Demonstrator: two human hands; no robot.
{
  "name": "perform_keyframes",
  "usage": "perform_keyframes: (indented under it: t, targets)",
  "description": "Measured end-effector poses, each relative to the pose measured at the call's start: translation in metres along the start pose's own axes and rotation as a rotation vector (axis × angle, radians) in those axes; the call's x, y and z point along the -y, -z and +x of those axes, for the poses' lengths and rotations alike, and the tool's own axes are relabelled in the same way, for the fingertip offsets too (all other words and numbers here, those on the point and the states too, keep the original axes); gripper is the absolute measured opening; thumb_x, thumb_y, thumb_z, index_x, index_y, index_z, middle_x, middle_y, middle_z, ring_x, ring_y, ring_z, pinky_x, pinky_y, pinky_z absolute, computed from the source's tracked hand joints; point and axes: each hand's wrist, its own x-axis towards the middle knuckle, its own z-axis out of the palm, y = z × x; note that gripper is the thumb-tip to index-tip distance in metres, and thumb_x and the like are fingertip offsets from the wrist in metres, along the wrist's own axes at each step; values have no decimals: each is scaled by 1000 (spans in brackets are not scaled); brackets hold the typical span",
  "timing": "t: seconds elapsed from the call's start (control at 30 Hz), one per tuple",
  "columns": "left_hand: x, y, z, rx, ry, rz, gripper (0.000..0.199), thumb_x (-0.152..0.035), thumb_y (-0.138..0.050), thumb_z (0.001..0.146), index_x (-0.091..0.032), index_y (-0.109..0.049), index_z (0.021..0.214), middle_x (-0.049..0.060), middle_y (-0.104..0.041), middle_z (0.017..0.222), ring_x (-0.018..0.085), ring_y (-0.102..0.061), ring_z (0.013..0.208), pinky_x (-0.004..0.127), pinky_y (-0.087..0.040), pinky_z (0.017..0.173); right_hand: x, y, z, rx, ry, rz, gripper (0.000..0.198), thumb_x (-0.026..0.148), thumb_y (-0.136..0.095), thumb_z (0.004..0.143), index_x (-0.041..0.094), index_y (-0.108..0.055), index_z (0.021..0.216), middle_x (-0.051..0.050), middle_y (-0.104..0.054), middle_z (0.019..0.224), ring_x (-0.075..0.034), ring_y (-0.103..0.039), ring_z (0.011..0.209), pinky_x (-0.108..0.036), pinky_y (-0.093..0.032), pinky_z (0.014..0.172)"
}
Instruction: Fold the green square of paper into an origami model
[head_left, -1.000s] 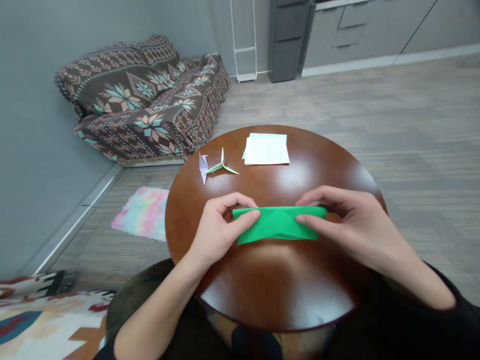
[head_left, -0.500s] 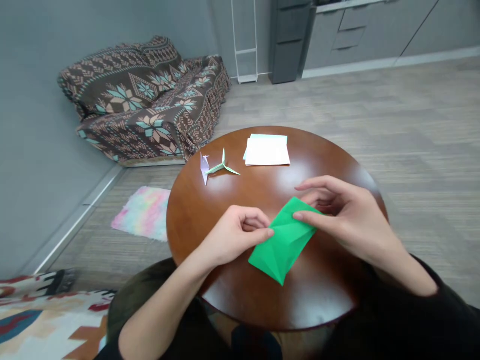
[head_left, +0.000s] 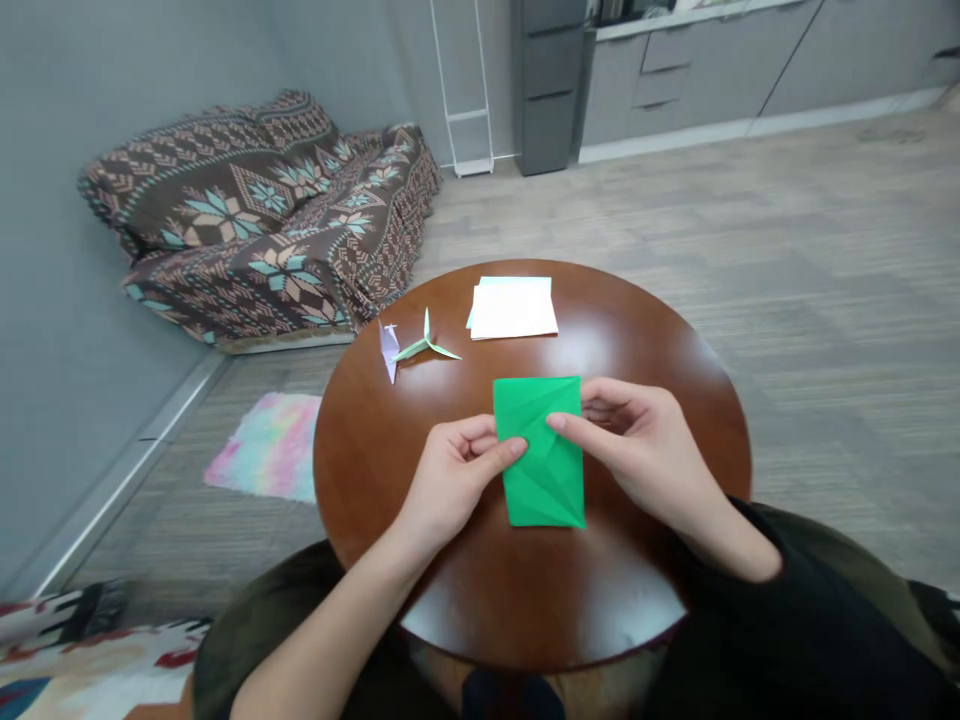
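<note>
A green folded paper (head_left: pixel 541 480) with several creases is held up over the round table, its long sides nearly upright in view. My left hand (head_left: pixel 457 470) pinches its left edge, thumb on the front face and fingers behind. On the opposite side my right hand (head_left: pixel 637 430) grips it the same way, with the thumb lying on the upper middle of the sheet. The fingertips behind the paper are hidden.
The brown round table (head_left: pixel 375 480) bears a stack of pale paper sheets (head_left: pixel 514 308) at its far side. Left of that lie a light green folded paper piece (head_left: pixel 426 345) and a purple one (head_left: pixel 388 350). A patterned sofa (head_left: pixel 262 220) stands beyond.
The green paper has turned from a slant to nearly upright and shifted left. My right hand has moved left with it and closed on its right edge. The whole view has shifted slightly.
</note>
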Motion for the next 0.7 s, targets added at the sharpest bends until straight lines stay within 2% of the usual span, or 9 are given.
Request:
perform_keyframes:
  t: [0.17,0.37,0.47,0.57,0.7]
  targets:
    - [2,2,2,-75,-61,31,29,-45,-72,91,-19,-82,96,7,-81,94,24,-75,87,32,-59,84,-7,-2,1,44,-40,4,18,36,-81,86,18,-78,85,-4,-80,81,-20,-73,72,-30,-58,69]
    - [3,4,3,-150,-88,85,28,-44,-73,90,-18,-82,91,4,-79,83,20,-71,75,28,-57,72,-15,-5,3,93,-64,52,18,35,-78,87,17,-76,83,-4,-80,82,-19,-72,73,-30,-56,71]
    - [0,5,2,-174,-79,82,25,-40,-76,88,-16,-82,89,3,-77,76,17,-70,71,25,-55,68,-16,0,5,150,-73,9,19,36,-77,88,17,-75,83,-4,-79,82,-19,-70,73,-31,-55,71]
    - [-6,5,-1,-125,-22,127,24,-38,-77,86,-14,-81,88,3,-76,73,16,-67,66,23,-52,64,-10,8,7,258,-122,-82,17,33,-80,86,17,-74,83,-3,-77,81,-19,-69,74,-31,-54,70]
    - [-14,2,-7,63,48,331,26,-36,-71,90,-13,-78,82,1,-68,66,10,-54,57,19,-38,52,-2,11,6,302,-150,-119,14,26,-83,80,18,-74,88,-1,-75,81,-16,-68,74,-26,-52,68]
